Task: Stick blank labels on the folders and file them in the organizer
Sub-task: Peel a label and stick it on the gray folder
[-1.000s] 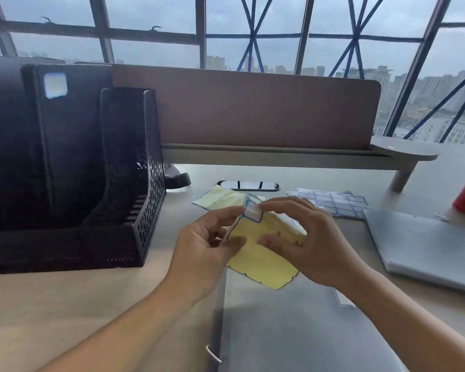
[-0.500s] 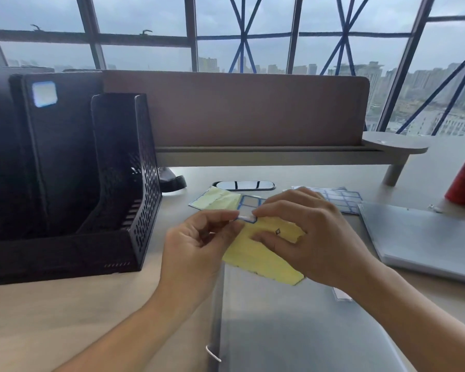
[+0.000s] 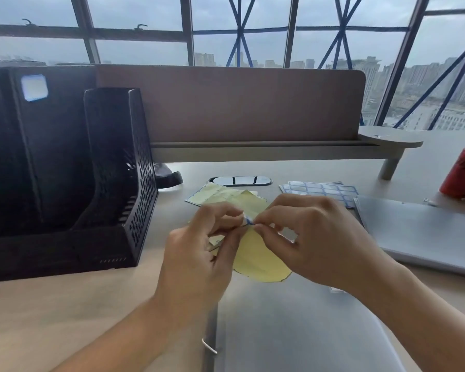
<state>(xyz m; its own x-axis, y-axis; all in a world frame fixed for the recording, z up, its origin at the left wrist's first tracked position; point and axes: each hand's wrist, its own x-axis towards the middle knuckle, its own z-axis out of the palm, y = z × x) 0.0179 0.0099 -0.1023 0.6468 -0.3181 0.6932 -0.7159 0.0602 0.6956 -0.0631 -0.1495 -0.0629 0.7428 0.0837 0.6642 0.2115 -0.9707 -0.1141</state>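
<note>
Label (image 3: 248, 220) now curled tighter, in pinching grip of left hand (image 3: 199, 253) and right hand (image 3: 314, 237).

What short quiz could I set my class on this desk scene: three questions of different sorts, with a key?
1. True or false: a black folder bearing a label stands in the organizer.
2. What do the left hand and the right hand pinch between their fingertips? A) a red can B) a blue-edged label C) a pen
3. Name the colour of the backing sheet just below the hands.
Key: 1 true; 2 B; 3 yellow.
</note>
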